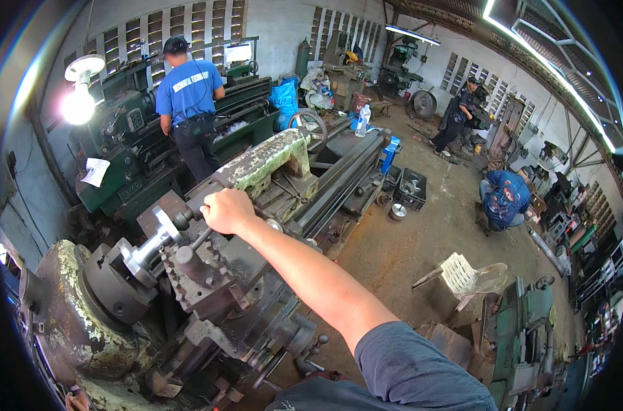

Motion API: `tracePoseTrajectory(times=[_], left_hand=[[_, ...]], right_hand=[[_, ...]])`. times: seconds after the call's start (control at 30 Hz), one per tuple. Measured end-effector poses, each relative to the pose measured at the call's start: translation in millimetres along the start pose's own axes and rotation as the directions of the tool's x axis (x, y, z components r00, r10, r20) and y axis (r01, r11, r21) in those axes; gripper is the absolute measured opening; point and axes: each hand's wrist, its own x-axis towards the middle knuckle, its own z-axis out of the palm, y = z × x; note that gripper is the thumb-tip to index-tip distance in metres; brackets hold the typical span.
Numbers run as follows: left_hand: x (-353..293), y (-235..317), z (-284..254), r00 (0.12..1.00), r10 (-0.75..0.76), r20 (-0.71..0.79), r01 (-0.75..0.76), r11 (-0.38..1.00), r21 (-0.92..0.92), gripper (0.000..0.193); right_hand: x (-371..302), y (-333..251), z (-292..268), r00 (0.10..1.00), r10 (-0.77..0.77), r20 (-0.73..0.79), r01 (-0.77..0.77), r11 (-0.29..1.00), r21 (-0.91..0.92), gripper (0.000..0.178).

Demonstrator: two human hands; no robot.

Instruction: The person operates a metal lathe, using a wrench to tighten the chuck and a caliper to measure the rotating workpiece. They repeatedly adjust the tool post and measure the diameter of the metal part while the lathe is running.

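The right hand (pixel 228 210) closes around the stiff steel tool-post lever (pixel 192 218) on the heavy grey lathe (pixel 209 274); firm, rigid handling likely.

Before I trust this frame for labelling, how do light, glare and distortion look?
Head view: the lamp at upper left blows out white; ceiling tube lights streak bright; the fisheye bends the walls and darkens the rim; the hand on the lathe is evenly lit and sharp.

Single head-worn fisheye view, close above the lathe (pixel 209 274), facing down and across the workshop.
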Motion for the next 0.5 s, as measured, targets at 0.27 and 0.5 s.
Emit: tracePoseTrajectory(times=[0.27,0.5], left_hand=[[-11,-54,-8,0.894,-0.419,0.159,0.392,0.903,0.175,0.028],[-10,-10,-7,0.985,-0.121,0.121,0.106,0.987,0.124,0.017]], right_hand=[[0,2,-9,0.995,-0.005,0.096,-0.003,0.997,0.081,0.038],[0,4,3,0.994,-0.094,-0.046,0.098,0.992,0.085,0.032]])
